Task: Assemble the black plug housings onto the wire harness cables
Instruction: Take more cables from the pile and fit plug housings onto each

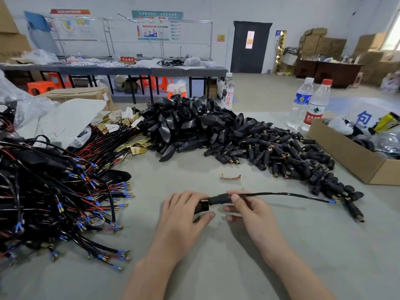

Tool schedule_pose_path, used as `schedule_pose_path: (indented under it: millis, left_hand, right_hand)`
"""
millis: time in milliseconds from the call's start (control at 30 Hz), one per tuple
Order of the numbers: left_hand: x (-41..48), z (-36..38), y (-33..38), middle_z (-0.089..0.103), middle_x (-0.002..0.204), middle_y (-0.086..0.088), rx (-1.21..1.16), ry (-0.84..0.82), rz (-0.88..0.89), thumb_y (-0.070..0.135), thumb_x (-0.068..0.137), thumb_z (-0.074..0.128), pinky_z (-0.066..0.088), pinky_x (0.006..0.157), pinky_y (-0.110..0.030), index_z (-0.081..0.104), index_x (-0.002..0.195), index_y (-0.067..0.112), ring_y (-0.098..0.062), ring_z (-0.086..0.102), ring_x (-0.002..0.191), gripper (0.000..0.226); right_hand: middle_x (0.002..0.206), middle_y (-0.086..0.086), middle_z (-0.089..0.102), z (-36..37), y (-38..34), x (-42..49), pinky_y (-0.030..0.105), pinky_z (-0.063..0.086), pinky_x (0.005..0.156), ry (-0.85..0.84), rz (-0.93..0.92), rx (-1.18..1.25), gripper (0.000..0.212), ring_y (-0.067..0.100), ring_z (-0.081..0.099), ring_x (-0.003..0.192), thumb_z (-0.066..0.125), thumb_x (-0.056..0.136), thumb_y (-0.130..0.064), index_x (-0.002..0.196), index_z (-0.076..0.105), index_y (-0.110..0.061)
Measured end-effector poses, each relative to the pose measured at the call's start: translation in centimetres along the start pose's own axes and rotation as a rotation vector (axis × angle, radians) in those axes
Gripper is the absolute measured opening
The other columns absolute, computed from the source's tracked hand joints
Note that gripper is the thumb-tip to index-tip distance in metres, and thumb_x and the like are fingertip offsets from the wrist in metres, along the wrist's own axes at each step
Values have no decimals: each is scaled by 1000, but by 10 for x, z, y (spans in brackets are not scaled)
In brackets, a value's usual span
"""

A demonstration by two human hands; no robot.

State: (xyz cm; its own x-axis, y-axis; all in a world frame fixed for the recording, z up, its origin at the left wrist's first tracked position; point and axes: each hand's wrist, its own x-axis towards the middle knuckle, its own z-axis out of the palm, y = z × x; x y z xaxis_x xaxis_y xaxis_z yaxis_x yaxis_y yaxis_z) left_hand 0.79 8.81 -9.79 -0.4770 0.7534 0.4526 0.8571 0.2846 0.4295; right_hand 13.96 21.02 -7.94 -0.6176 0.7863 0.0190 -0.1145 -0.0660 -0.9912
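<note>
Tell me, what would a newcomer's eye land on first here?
Most striking is the big heap of black plug housings at the middle of the table, spilling rightward. On the left sprawls a tangle of wire harness cables with blue-tipped ends. Up front, the left hand grips a housing while the right hand pinches the cable that meets it.

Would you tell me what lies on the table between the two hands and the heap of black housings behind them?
Head view: one small copper-coloured metal piece lies there on the grey table; otherwise that stretch is bare.
</note>
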Motion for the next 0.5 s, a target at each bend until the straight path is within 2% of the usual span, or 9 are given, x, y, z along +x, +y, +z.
schedule_pose_path:
  millis: [67,167,367,500]
  left_hand:
    - [-1,0,-1,49,118,24,16,-20,1,45,90,62,30,103,-28,55,120,38,-3,43,109,31]
    - [-2,-2,-1,47,120,22,-34,-13,-41,37,91,63,36,98,-29,56,117,37,-5,50,108,27]
    - [-1,-5,4,57,102,22,-116,3,-53,38,92,62,45,90,-33,57,108,36,-2,55,96,16]
    - [-2,-7,5,59,98,20,-149,-5,-45,37,93,63,47,85,-35,58,106,34,-5,56,92,15]
  right_hand:
    - [83,-3,77,1,0,0,23,58,61,9,8,-5,16,12,72,76,53,100,-11,104,69,-7]
    - [85,-1,77,1,-2,0,23,58,60,37,18,26,18,14,74,76,52,101,-15,103,68,-7]
    - [90,4,77,-1,-1,0,22,58,60,59,40,81,19,17,75,79,50,103,-18,102,67,-9]
    - [95,5,74,-3,0,1,23,58,61,70,27,71,21,17,74,81,47,104,-14,103,67,-10]
